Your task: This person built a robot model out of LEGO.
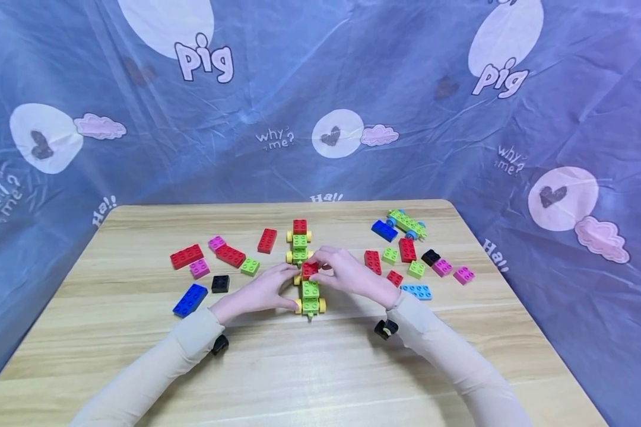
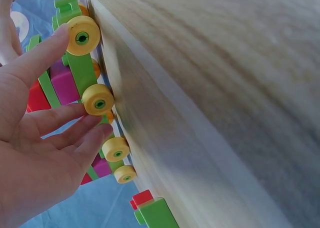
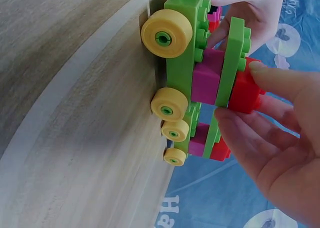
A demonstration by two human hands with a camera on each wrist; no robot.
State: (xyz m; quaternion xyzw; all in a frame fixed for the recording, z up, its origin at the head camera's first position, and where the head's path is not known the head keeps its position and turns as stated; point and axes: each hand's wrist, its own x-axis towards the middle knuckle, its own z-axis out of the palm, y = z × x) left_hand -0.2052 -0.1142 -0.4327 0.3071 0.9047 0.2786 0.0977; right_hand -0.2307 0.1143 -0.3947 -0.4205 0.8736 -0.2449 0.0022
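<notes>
A yellow-wheeled green toy car [image 1: 310,290] stands lengthwise mid-table, with a purple brick [image 3: 208,78], a green plate [image 3: 233,58] and a red brick [image 3: 244,90] stacked on its base. My right hand [image 1: 347,273] pinches the red brick between thumb and fingers. On the car's left side, my left hand [image 1: 264,290] spreads along it; its thumb touches the near yellow wheel [image 2: 83,35] and fingertips touch the other wheel [image 2: 98,99]. Directly behind stands a similar car [image 1: 299,241], topped by its own red brick [image 1: 300,226].
Loose bricks lie on both sides, among them a dark blue brick [image 1: 190,300], a black brick [image 1: 221,283] and a red brick [image 1: 267,241] at left. At right are a light blue brick [image 1: 416,292], several red, green and pink ones, and a blue-wheeled green car base [image 1: 406,223].
</notes>
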